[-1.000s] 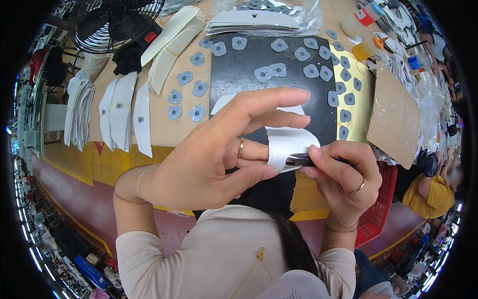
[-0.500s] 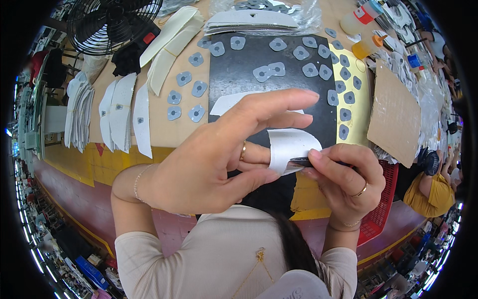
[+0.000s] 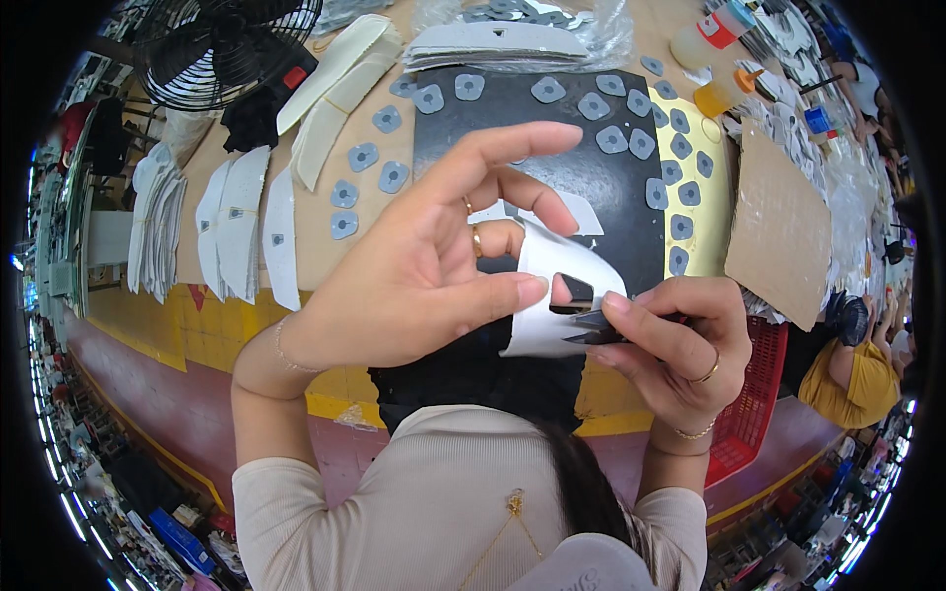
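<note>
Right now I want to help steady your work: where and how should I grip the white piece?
Probably by the white piece's lower-left corner, in a light pinch, coming from the left below the thumb of the left hand. That corner sticks out free, while the middle has an opening and the right hand crowds the right side with a dark tool. The piece curves and looks thin.

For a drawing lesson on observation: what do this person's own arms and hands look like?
Each arm has a short beige sleeve and a thin chain bracelet at the wrist. The left hand and right hand are ungloved, each wearing at least one gold-coloured ring.
</note>
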